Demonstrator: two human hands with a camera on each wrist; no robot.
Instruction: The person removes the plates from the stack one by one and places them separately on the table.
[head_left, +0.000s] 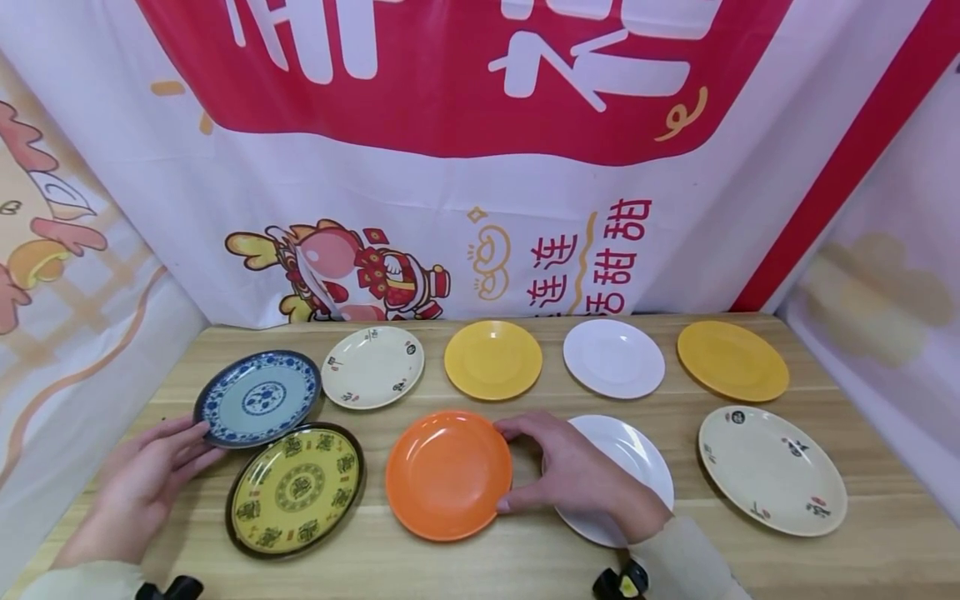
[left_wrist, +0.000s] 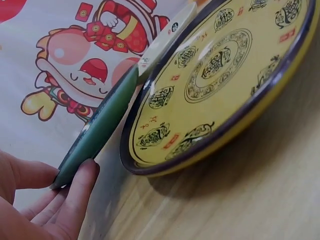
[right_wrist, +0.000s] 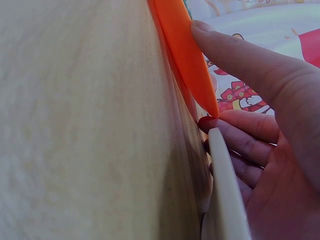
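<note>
My left hand [head_left: 150, 475] pinches the left rim of a blue floral plate [head_left: 262, 400], thumb on top and fingers below. In the left wrist view this blue plate [left_wrist: 102, 127] appears edge-on and tilted, its green underside showing. Beside it lies a yellow patterned plate [head_left: 296, 492] with a dark rim. With thumb and fingers spread along its right rim, my right hand [head_left: 577, 467] holds an orange plate [head_left: 448, 475]. The right wrist view shows the orange plate [right_wrist: 185, 50] edge-on, the thumb against it. A white plate [head_left: 637, 458] is partly hidden under the right hand and wrist.
Along the back of the wooden table [head_left: 465, 571] lie a cream patterned plate [head_left: 372, 367], a yellow plate [head_left: 492, 360], a white plate [head_left: 613, 358] and another yellow plate [head_left: 732, 361]. A larger cream plate [head_left: 772, 471] lies at right. Printed cloth [head_left: 480, 183] hangs behind.
</note>
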